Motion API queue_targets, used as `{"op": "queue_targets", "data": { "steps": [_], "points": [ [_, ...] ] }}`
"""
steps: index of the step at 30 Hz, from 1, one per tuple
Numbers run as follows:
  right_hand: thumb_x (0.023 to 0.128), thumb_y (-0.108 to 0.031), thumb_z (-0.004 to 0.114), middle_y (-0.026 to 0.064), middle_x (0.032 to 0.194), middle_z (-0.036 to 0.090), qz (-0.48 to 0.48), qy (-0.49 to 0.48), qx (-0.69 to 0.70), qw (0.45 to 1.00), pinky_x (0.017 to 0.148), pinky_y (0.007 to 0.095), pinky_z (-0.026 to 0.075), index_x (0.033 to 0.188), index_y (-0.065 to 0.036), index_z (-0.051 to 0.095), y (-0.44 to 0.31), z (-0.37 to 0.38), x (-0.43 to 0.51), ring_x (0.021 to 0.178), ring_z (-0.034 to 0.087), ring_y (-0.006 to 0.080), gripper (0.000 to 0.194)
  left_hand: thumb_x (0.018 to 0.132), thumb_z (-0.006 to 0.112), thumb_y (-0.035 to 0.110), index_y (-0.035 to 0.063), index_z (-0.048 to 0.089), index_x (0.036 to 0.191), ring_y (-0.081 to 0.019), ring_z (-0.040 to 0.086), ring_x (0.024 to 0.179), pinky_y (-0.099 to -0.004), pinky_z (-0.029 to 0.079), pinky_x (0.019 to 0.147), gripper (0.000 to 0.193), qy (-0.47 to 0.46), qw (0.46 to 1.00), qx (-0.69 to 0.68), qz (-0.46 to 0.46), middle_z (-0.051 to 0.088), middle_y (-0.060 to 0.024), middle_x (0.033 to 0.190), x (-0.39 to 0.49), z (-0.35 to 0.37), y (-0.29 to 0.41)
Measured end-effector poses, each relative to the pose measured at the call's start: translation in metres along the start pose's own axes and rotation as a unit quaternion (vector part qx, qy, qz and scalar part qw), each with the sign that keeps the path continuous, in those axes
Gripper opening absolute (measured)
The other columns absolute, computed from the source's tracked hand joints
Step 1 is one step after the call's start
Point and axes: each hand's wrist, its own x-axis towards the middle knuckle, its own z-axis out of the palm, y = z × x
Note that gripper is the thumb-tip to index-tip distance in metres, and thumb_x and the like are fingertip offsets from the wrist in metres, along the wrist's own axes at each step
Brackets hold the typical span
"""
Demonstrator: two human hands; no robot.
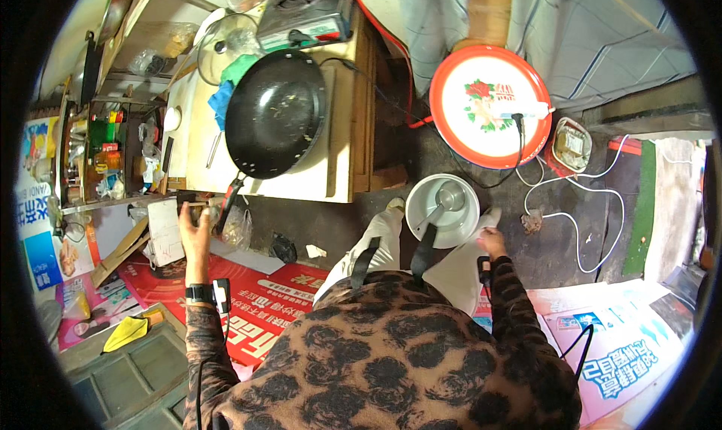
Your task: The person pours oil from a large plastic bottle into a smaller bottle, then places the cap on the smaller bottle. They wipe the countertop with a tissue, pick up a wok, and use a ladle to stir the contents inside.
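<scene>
My left hand is raised at the left, fingers apart, near the black and red handle of a black wok; it looks empty. The wok rests on a pale tabletop, its handle jutting over the near edge. My right hand hangs low beside my right leg, partly curled, with nothing visible in it. Just left of it stands a white bucket on the floor, with a metal ladle inside. Beyond the bucket is a red-rimmed round enamel tray with a flower print and a white power strip on it.
A glass lid, green cloth and blue cloth lie behind the wok. Shelves with bottles stand left. White cable loops over the floor at right, near a small basket. A black plastic bag lies on the floor.
</scene>
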Motion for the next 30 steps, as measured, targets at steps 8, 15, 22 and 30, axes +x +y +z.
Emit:
{"op": "queue_targets", "data": {
  "steps": [8,15,22,30],
  "points": [
    [0.098,-0.021,0.061,0.0034,0.104,0.066,-0.123,-0.076,0.054,0.988,0.071,0.0264,0.053,0.126,-0.004,0.058,-0.077,0.098,-0.090,0.084,0.066,0.0117,0.033,0.089,0.074,0.032,-0.0049,0.049,0.140,-0.0274,0.057,0.123,-0.0372,0.044,0.104,0.068,-0.336,0.939,-0.048,-0.054,0.061,-0.0211,0.131,0.008,0.004,-0.009],
    [0.098,-0.022,0.060,0.0044,0.090,0.067,0.016,0.055,0.036,0.998,0.064,0.0306,0.055,0.116,-0.004,0.062,0.013,0.093,-0.073,0.075,0.067,0.0154,0.026,0.088,0.075,0.024,-0.0055,0.052,0.135,-0.0235,0.062,0.111,-0.0353,0.048,0.098,0.060,-0.341,0.935,0.079,0.054,0.066,-0.0172,0.120,0.012,0.000,-0.011],
    [0.098,-0.018,0.060,0.0039,0.073,0.058,0.051,0.039,0.195,0.979,0.043,0.0313,0.044,0.089,-0.003,0.059,0.103,0.159,-0.095,0.057,0.058,0.0171,0.018,0.091,0.074,0.024,0.0015,0.067,0.110,-0.0117,0.064,0.080,-0.0275,0.052,0.079,0.030,-0.547,0.823,-0.140,-0.063,0.068,-0.0013,0.088,0.059,0.017,-0.050],
    [0.092,-0.020,0.046,0.0037,0.057,0.054,-0.394,0.235,-0.610,0.646,0.053,0.0400,0.044,0.073,-0.017,0.059,0.158,0.246,-0.056,0.055,0.057,0.0224,0.023,0.098,0.065,0.033,0.0058,0.059,0.098,-0.0084,0.053,0.058,-0.0256,0.051,0.057,0.028,-0.671,0.678,-0.232,-0.191,0.053,0.0021,0.069,0.077,0.030,-0.077]
  ]
}}
